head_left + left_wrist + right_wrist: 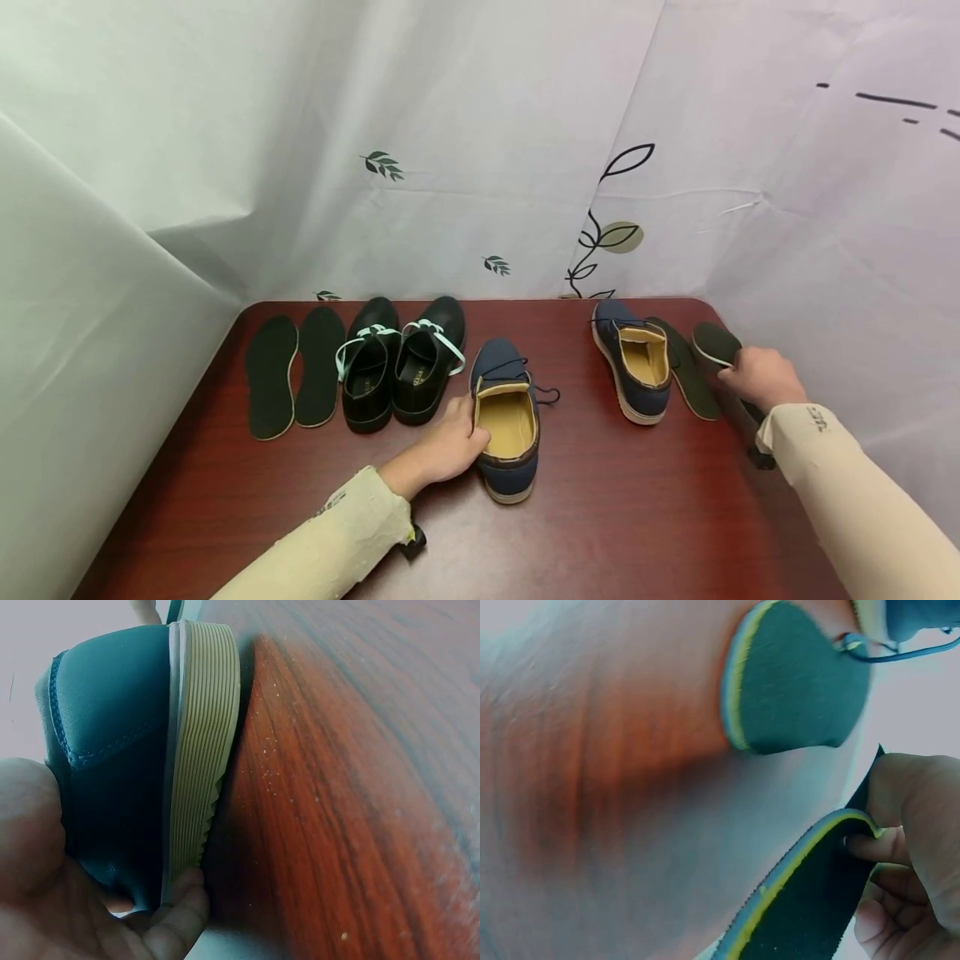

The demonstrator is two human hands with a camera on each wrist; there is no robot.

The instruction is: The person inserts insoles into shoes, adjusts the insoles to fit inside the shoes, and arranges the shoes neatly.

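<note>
My left hand point(448, 442) grips the near side of a navy blue shoe point(506, 479) standing in the middle of the table, thumb over the rim of its tan-lined opening. In the left wrist view, fingers reach the ribbed cream sole point(202, 712). At the far right, my right hand point(767, 379) pinches a dark insole point(716, 343), which is bent in the grip; its yellow and grey edge shows in the right wrist view. Just left of it a second dark insole point(693, 379) lies on the table, beside the other navy shoe point(633, 379).
Two black shoes point(429, 358) with pale laces stand at the back left. Left of them lie two dark insoles point(270, 379) side by side. The reddish-brown table point(600, 517) ends at white patterned curtains point(480, 150) behind and at both sides.
</note>
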